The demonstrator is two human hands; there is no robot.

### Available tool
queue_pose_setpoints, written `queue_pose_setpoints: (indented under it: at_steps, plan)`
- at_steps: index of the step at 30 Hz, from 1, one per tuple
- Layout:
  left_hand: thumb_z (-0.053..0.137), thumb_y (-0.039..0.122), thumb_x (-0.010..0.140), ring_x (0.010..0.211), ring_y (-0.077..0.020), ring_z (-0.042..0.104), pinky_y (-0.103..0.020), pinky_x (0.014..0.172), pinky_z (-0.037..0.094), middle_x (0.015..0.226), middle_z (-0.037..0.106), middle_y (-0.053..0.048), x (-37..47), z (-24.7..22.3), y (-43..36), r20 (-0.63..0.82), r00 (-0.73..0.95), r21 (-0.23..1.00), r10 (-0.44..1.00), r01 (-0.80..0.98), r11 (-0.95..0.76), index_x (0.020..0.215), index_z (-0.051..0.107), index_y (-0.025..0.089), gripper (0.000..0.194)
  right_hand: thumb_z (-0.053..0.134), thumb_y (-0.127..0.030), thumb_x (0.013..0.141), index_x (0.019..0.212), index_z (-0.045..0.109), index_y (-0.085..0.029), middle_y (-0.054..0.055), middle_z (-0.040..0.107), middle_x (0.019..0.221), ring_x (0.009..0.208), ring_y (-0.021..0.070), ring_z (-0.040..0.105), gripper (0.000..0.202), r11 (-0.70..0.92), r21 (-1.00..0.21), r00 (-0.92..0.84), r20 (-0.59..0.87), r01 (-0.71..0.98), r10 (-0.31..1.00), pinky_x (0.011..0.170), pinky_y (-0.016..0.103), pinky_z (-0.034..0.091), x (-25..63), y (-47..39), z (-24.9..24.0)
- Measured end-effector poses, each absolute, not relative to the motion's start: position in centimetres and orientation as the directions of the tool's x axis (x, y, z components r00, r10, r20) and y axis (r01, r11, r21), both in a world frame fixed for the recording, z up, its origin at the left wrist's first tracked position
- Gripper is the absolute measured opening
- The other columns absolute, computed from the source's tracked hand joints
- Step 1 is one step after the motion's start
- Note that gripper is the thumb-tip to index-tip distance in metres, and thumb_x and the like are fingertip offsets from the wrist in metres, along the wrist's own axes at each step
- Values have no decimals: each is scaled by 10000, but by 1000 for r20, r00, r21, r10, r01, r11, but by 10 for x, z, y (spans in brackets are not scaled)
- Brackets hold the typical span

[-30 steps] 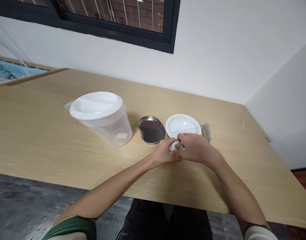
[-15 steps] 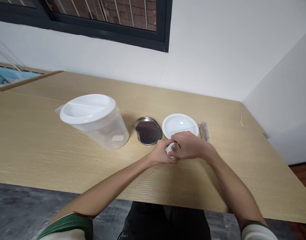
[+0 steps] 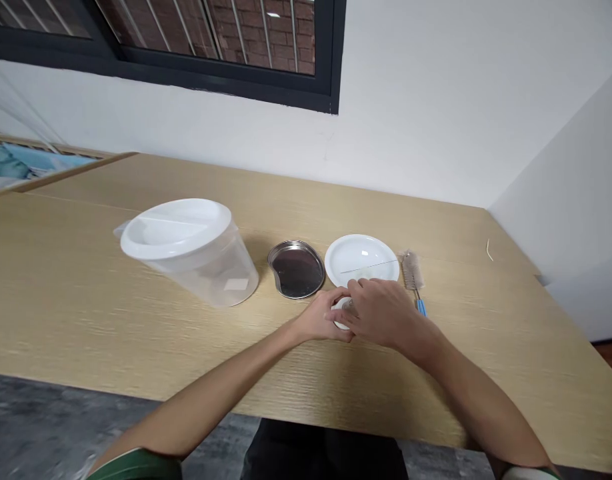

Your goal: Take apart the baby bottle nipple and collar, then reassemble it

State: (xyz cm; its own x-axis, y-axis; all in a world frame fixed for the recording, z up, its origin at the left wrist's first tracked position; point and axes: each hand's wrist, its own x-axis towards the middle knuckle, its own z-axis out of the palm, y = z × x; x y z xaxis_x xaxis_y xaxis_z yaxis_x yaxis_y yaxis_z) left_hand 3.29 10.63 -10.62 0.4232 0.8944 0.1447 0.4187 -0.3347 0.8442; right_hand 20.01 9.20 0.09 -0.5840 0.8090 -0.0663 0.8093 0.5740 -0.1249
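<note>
A small white round container (image 3: 342, 323) is between my two hands, near the front of a white plate. My left hand (image 3: 322, 316) wraps round its left side, fingers closed on it. Over its top and right side my right hand (image 3: 376, 311) is bent, its fingertips pressed at the container's top; these fingers hide most of the top. Behind my hands lies the white plate (image 3: 353, 251) with a thin wire across it. A kidney-shaped metal tray (image 3: 299, 272) sits to the left of the plate.
A large translucent pitcher (image 3: 211, 273) with a white lid stands on the left. Right of the plate lies a bristle brush (image 3: 413, 270) with a blue handle. A small pale strip (image 3: 489, 250) lies farther right on the wooden table (image 3: 111, 313). The wall and window are behind.
My right hand has turned over the container's top, covering more of it. The brush's blue handle now shows. The whole view has shifted slightly, with the table lower in the picture.
</note>
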Motion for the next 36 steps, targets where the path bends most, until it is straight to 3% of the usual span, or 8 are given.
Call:
queue_pose_setpoints:
  at_steps: [4,6,11,17,21,24,29,36]
  plan:
    - [794,206,482,768,-155,637,-242,684,501,867,704,23,35,-112,105,163,391,857,906,399,-326,997,659,162,535,463,-217,953,1171,555,-141,118,636,1109,1041,245,587,248,752,-248,-787,-86,611,611,865,380,466,209,92,-1]
    - [807,271,528,844,-183,664,-253,711,513,928,718,-3,36,-114,105,176,404,877,898,350,-329,1005,650,165,514,535,-231,912,1218,516,-164,108,615,1167,1078,236,576,314,771,-298,-818,-67,562,571,877,369,468,211,91,0]
    - [796,337,563,844,-209,668,-265,700,507,947,719,-26,33,-113,107,195,416,865,888,353,-356,1069,617,154,567,606,-402,916,1132,539,-158,95,644,984,853,239,633,332,595,-162,-611,-74,787,788,663,329,442,200,85,-3]
    - [769,269,569,755,-168,642,-242,666,479,845,698,9,34,-108,105,172,422,828,890,428,-363,997,645,169,456,547,-288,956,1081,563,-161,79,617,984,871,190,595,179,678,-228,-702,-32,699,712,688,299,432,210,87,11]
    - [807,388,635,767,-152,620,-236,682,487,868,688,-2,31,-109,106,196,489,841,850,362,-402,1011,639,160,471,545,-288,959,1078,566,-156,99,591,1095,890,180,582,179,688,-253,-702,43,681,711,760,320,455,220,89,18]
    - [685,497,789,822,-159,607,-223,649,482,969,683,-41,27,-110,107,232,558,845,796,290,-450,1068,620,153,448,559,-309,950,1054,567,-159,99,612,1090,882,196,599,183,618,-264,-641,-1,740,768,734,324,453,221,90,18]
    - [473,421,952,954,-179,614,-261,776,514,1105,661,-86,24,-110,106,331,600,772,728,272,-575,1142,596,157,348,545,-349,954,1024,555,-165,90,662,975,790,192,612,197,564,-300,-604,-58,770,795,655,298,398,220,90,16]
    - [402,335,992,730,-131,566,-245,701,478,821,618,-47,27,-113,102,466,608,596,642,320,-736,945,636,146,305,421,-510,1007,974,566,-151,74,664,772,657,168,569,389,603,-223,-620,-12,766,784,614,272,284,217,95,12]
